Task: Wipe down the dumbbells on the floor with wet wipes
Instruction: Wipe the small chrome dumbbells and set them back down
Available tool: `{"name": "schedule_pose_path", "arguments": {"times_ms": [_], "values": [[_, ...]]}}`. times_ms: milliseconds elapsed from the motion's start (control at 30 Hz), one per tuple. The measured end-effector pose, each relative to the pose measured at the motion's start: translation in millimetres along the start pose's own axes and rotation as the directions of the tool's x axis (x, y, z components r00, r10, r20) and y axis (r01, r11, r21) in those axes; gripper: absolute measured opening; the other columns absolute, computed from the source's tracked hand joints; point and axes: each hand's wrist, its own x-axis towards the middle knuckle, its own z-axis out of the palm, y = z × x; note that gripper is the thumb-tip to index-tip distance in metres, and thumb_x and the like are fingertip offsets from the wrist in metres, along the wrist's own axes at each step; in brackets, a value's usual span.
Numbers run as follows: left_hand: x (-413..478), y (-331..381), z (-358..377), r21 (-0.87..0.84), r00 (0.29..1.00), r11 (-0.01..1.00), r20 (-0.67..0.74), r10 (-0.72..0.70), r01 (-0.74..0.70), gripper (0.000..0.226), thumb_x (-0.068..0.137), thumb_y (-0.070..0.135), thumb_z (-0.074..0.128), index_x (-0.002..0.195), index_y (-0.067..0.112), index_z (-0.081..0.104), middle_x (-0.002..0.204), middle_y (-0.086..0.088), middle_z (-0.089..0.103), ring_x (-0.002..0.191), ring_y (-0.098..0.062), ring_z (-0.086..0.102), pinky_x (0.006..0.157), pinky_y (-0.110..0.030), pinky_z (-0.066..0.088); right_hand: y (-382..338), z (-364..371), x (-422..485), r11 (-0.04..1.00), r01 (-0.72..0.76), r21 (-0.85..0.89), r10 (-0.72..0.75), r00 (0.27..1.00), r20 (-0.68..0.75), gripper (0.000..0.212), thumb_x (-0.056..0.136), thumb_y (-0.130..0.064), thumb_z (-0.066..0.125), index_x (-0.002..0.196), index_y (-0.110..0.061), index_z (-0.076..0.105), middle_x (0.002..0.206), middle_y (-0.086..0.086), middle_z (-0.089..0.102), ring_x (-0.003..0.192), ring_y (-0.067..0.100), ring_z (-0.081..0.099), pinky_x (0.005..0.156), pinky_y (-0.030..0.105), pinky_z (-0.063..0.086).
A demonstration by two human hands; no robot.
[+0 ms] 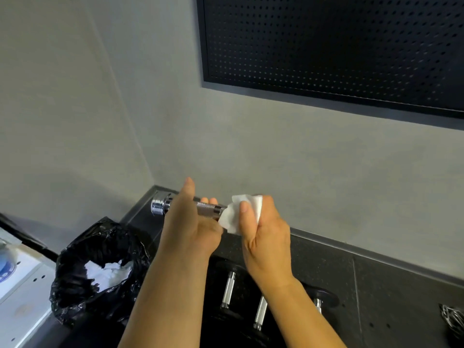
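Observation:
A chrome dumbbell is held up in the air in front of the grey wall. My left hand grips its knurled handle, with the shiny left end sticking out past the hand. My right hand holds a white wet wipe wrapped round the right part of the handle; the dumbbell's right end is hidden behind wipe and hand. Below my arms, other dumbbells with chrome handles and black ends lie on the dark floor.
A black rubbish bag holding used white wipes stands open at the lower left. A white box lies at the left edge. A black perforated panel hangs on the wall. A metal chain lies at the far right.

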Motion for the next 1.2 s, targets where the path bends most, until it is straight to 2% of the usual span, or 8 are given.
{"name": "schedule_pose_path", "arguments": {"times_ms": [100, 200, 333, 467, 600, 767, 1000, 1200], "values": [[-0.9, 2.5, -2.5, -0.016, 0.998, 0.998, 0.005, -0.062, 0.062, 0.034, 0.098, 0.029, 0.051, 0.127, 0.012, 0.05, 0.093, -0.008, 0.046, 0.08, -0.018, 0.047, 0.072, -0.037, 0.05, 12.3, 0.8, -4.0, 0.976, 0.186, -0.111, -0.189, 0.982, -0.02, 0.05, 0.092, -0.067, 0.023, 0.098, -0.025, 0.049, 0.087, -0.002, 0.06, 0.061, 0.016, 0.056, 0.052, 0.028, 0.046], [-0.8, -3.1, -5.4, -0.014, 0.994, 0.994, -0.004, -0.107, 0.107, 0.02, 0.097, 0.024, 0.052, 0.113, 0.012, 0.054, 0.09, -0.006, 0.046, 0.078, -0.017, 0.048, 0.065, -0.037, 0.049, 11.6, 2.1, -6.0, 0.989, 0.126, -0.08, -0.127, 0.992, -0.014, 0.047, 0.092, -0.066, 0.027, 0.092, -0.025, 0.05, 0.08, -0.006, 0.058, 0.058, 0.011, 0.054, 0.05, 0.024, 0.043], [4.6, -12.9, -9.9, -0.058, 0.995, 0.993, -0.003, -0.1, 0.099, 0.017, 0.098, 0.017, 0.05, 0.083, 0.01, 0.049, 0.077, -0.004, 0.046, 0.065, -0.012, 0.046, 0.078, -0.031, 0.048, -6.7, -2.8, 2.9, 0.938, -0.24, 0.251, 0.211, 0.968, 0.138, 0.044, 0.096, -0.047, 0.036, 0.07, -0.013, 0.046, 0.057, -0.002, 0.048, 0.05, 0.006, 0.041, 0.048, 0.021, 0.034], [7.6, -9.5, -9.6, -0.096, 0.994, 0.989, -0.003, -0.11, 0.109, 0.023, 0.1, 0.013, 0.043, 0.078, 0.012, 0.046, 0.066, -0.001, 0.047, 0.059, -0.011, 0.046, 0.083, -0.039, 0.051, -23.6, -13.4, 14.7, 0.623, -0.644, 0.444, 0.482, 0.763, 0.43, 0.046, 0.098, -0.041, 0.039, 0.061, -0.015, 0.047, 0.054, 0.004, 0.045, 0.049, 0.014, 0.042, 0.048, 0.02, 0.033], [5.7, -2.9, -8.7, -0.152, 0.984, 0.973, 0.046, -0.171, 0.176, 0.021, 0.102, 0.012, 0.039, 0.083, 0.01, 0.047, 0.063, -0.002, 0.049, 0.062, -0.01, 0.048, 0.079, -0.035, 0.051, -26.3, -18.1, 8.3, 0.569, -0.601, 0.561, 0.324, 0.791, 0.519, 0.056, 0.095, -0.055, 0.031, 0.077, -0.007, 0.053, 0.047, 0.006, 0.038, 0.038, 0.012, 0.026, 0.043, 0.024, 0.02], [0.3, 0.8, -7.7, -0.018, 0.974, 0.975, 0.044, -0.221, 0.222, 0.03, 0.102, 0.016, 0.038, 0.074, 0.01, 0.042, 0.06, -0.004, 0.045, 0.056, -0.014, 0.046, 0.072, -0.031, 0.049, -19.7, -16.4, -7.6, 0.383, -0.617, 0.687, 0.196, 0.781, 0.592, 0.059, 0.082, -0.055, 0.062, 0.118, -0.009, 0.056, 0.071, 0.002, 0.063, 0.046, 0.006, 0.046, 0.04, 0.016, 0.032], [-4.2, -4.8, -7.6, 0.167, 0.976, 0.965, 0.055, -0.212, 0.201, 0.027, 0.1, 0.014, 0.038, 0.077, 0.005, 0.049, 0.077, -0.01, 0.051, 0.067, -0.023, 0.051, 0.06, -0.035, 0.048, -35.3, -20.6, 7.3, 0.505, -0.625, 0.596, 0.34, 0.778, 0.528, 0.049, 0.075, -0.057, 0.064, 0.104, -0.017, 0.065, 0.078, 0.004, 0.067, 0.054, 0.003, 0.058, 0.043, 0.014, 0.041], [7.9, -9.9, -3.5, -0.164, 0.974, 0.962, 0.101, -0.203, 0.218, 0.035, 0.1, 0.012, 0.043, 0.134, 0.007, 0.046, 0.097, -0.009, 0.055, 0.1, -0.018, 0.05, 0.105, -0.04, 0.043, -37.9, -19.3, 3.0, 0.459, -0.558, 0.691, 0.411, 0.823, 0.392, 0.054, 0.087, -0.055, 0.039, 0.089, -0.007, 0.062, 0.054, 0.0, 0.05, 0.04, 0.005, 0.04, 0.037, 0.015, 0.031]]}}
